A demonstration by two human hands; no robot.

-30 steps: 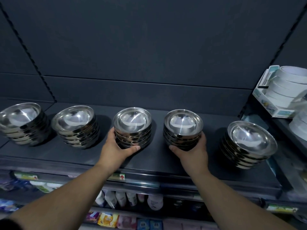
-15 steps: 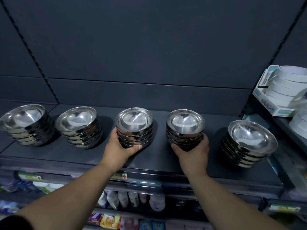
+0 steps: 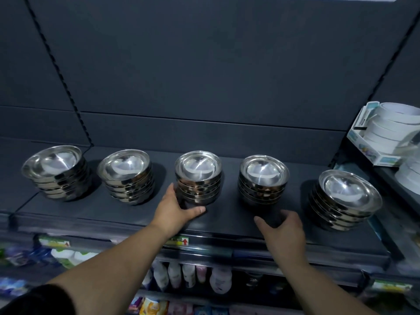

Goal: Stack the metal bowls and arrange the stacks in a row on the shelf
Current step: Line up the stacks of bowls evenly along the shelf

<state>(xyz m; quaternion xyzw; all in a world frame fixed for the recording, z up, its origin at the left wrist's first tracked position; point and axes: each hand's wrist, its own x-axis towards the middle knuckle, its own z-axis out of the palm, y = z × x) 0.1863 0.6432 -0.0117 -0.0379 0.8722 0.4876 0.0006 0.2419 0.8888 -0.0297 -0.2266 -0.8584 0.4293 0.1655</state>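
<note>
Several stacks of shiny metal bowls stand in a row on the dark shelf: a far-left stack, a second stack, a middle stack, a fourth stack and a right-end stack. My left hand holds the base of the middle stack, fingers on its left side and thumb curled under its front. My right hand hovers in front of the fourth stack with a gap between them, fingers loosely curled and holding nothing.
A carton of round white items sits on a neighbouring shelf at the right, with more white rounds below it. Under the bowl shelf hang price labels, white bottles and coloured packets. A dark back panel rises behind the bowls.
My right hand has let go of the fourth stack and drawn back toward the shelf's front edge. My left hand stays at the middle stack.
</note>
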